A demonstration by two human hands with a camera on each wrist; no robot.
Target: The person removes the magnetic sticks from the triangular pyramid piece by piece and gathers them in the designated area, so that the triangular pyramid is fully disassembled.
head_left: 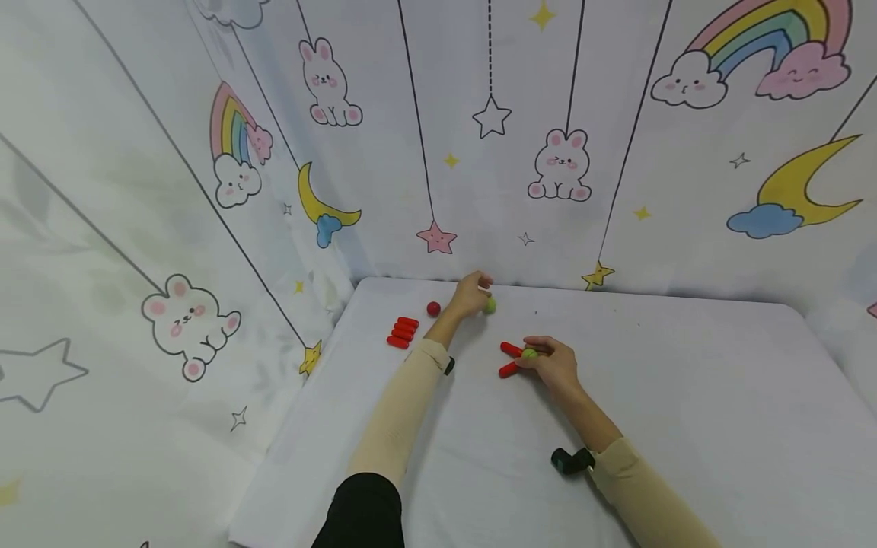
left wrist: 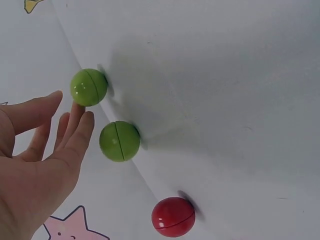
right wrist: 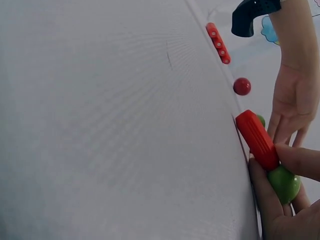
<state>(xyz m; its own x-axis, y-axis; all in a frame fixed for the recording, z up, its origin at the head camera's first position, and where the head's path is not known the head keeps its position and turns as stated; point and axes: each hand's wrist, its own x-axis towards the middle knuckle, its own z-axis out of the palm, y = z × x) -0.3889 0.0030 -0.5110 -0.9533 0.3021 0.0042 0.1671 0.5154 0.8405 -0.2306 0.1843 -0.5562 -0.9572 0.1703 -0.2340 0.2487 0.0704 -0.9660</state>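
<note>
My left hand (head_left: 477, 290) reaches to the table's far edge, fingers straight and open, their tips just beside two green balls (left wrist: 89, 87) (left wrist: 119, 141); only one green ball (head_left: 489, 305) shows in the head view. A red ball (head_left: 433, 308) lies left of that hand. My right hand (head_left: 543, 359) pinches another green ball (head_left: 529, 353) with two red rods (head_left: 510, 350) (head_left: 508, 370) sticking out of it to the left. In the right wrist view, thumb and fingers curl round this ball (right wrist: 283, 183) below one red rod (right wrist: 257, 140).
A row of several red rods (head_left: 403, 332) lies at the far left of the white cloth-covered table (head_left: 685, 396). Cartoon-printed backdrop walls (head_left: 438, 152) close in the back and left. Each wrist carries a black camera mount (head_left: 570, 460).
</note>
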